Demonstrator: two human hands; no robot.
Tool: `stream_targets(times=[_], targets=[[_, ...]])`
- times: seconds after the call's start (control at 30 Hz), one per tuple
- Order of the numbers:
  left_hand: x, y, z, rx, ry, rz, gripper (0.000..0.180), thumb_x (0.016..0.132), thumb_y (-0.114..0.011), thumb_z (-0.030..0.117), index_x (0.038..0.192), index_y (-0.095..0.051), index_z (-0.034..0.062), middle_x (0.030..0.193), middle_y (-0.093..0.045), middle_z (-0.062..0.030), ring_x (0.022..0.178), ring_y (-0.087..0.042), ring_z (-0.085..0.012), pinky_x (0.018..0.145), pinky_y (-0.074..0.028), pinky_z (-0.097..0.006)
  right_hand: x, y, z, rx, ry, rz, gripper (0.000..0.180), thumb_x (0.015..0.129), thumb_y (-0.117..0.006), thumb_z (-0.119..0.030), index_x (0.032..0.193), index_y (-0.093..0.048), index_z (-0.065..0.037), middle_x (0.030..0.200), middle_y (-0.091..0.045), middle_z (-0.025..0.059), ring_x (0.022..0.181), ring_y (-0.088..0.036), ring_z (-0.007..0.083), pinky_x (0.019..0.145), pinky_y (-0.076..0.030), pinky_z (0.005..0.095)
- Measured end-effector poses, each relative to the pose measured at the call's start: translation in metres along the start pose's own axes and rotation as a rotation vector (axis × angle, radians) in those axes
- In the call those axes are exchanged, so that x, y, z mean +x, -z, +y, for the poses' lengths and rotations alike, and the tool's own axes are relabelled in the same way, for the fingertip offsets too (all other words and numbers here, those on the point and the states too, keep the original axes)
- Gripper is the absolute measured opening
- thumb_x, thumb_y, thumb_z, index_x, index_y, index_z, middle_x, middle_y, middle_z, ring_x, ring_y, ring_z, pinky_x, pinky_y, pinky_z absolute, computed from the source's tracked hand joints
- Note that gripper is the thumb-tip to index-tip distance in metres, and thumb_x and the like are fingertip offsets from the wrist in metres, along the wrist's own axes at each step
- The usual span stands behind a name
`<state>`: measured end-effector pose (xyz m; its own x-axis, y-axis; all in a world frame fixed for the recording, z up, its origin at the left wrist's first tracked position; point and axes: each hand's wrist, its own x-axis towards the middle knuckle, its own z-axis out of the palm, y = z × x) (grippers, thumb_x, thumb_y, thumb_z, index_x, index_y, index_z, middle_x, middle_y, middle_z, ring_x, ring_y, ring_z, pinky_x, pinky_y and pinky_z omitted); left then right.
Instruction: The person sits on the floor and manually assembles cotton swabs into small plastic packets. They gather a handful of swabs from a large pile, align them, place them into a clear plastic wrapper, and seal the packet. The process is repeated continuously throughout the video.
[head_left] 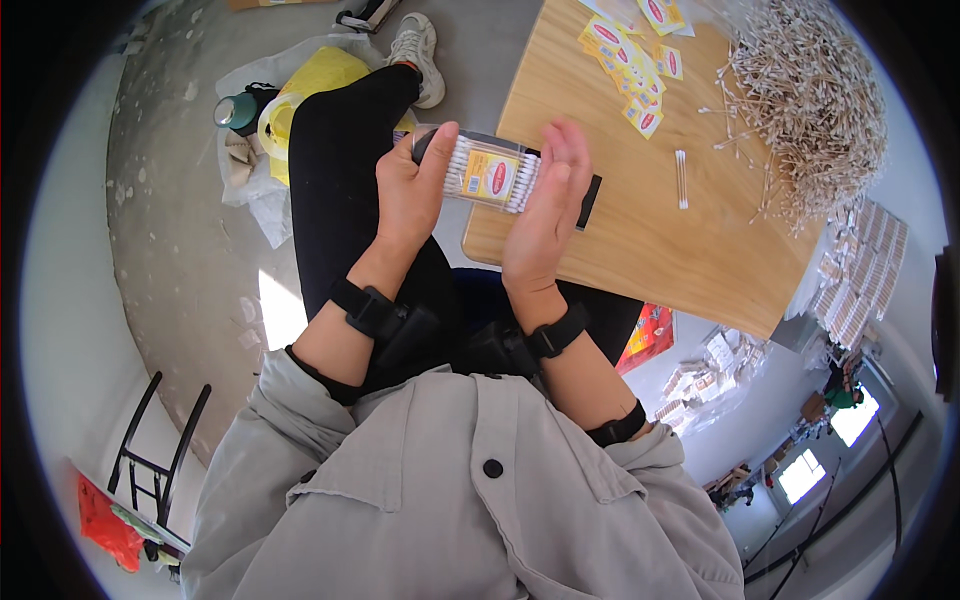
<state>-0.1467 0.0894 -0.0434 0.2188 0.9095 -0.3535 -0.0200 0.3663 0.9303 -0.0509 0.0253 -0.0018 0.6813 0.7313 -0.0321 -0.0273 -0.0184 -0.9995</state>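
A clear pack of cotton swabs [492, 175] with a yellow label lies sideways between my two hands, over the near left corner of the wooden table [640, 250]. My left hand [415, 190] is closed on its left end, with the thumb on top and the other fingers mostly hidden. Against the pack's right end rests my right hand [545, 205], its fingers stretched out and pointing away from me. A dark flat object [589, 203] shows just beyond the right hand; most of it is hidden.
A big heap of loose cotton swabs [805, 110] covers the table's far right. Yellow labels [630, 70] lie at the far edge, and a few swabs [682, 180] lie nearer. Stacked swab packs [860, 270] stand beyond the right edge. On the floor at left are a yellow bag [325, 75] and a bottle [235, 110].
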Motion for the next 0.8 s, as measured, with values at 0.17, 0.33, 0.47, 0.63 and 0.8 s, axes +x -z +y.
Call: stream_targets(times=[0.17,0.33,0.47,0.63,0.8], targets=[[-0.001,0.0,0.001,0.007,-0.007,0.002,0.03,0.097,-0.066,0.025,0.088,-0.067,-0.0036,0.073,-0.062,0.0023,0.068,-0.05,-0.0021,0.061,-0.044,-0.022,-0.002,-0.009,0.003,-0.018,0.011,0.048,0.049,0.107,-0.031,-0.027,0.143,-0.033,0.006,0.141,-0.039,0.02,0.134,-0.04,0.0298,0.114,-0.027,0.039],[0.001,-0.002,-0.002,0.094,-0.042,0.033,0.028,0.097,-0.066,0.023,0.086,-0.067,-0.0033,0.072,-0.059,0.0029,0.067,-0.048,-0.0027,0.06,-0.042,-0.023,-0.001,-0.008,0.008,-0.106,0.039,0.055,0.048,0.105,-0.036,-0.025,0.142,-0.034,0.006,0.137,-0.042,0.0211,0.13,-0.044,0.0311,0.11,-0.032,0.0395],[0.004,0.0,-0.006,0.113,-0.048,0.037,0.027,0.098,-0.063,0.022,0.09,-0.067,-0.0042,0.076,-0.06,0.0022,0.072,-0.05,-0.0041,0.064,-0.045,-0.024,0.005,0.006,0.013,-0.105,0.073,0.032,0.04,0.099,-0.049,-0.015,0.136,-0.043,0.002,0.13,-0.045,0.0177,0.122,-0.048,0.0282,0.104,-0.039,0.0386],[0.004,0.021,0.008,0.379,-0.268,0.169,0.023,0.1,-0.054,0.015,0.112,-0.061,-0.003,0.109,-0.06,-0.0113,0.099,-0.056,-0.0183,0.089,-0.044,-0.03,0.036,0.107,-0.021,-0.649,-0.037,0.232,0.047,0.084,-0.07,-0.008,0.127,-0.051,-0.002,0.116,-0.049,0.0133,0.108,-0.051,0.0262,0.087,-0.048,0.0363],[-0.042,-0.041,0.058,0.782,-0.773,-0.033,0.045,0.081,-0.067,0.003,0.124,-0.054,0.0007,0.13,-0.048,-0.0201,0.122,-0.044,-0.0394,0.105,-0.035,-0.047,0.06,0.2,0.006,-0.996,0.34,0.225,0.035,0.077,-0.078,-0.013,0.109,-0.066,-0.007,0.1,-0.057,0.0122,0.095,-0.056,0.0286,0.077,-0.048,0.037]])
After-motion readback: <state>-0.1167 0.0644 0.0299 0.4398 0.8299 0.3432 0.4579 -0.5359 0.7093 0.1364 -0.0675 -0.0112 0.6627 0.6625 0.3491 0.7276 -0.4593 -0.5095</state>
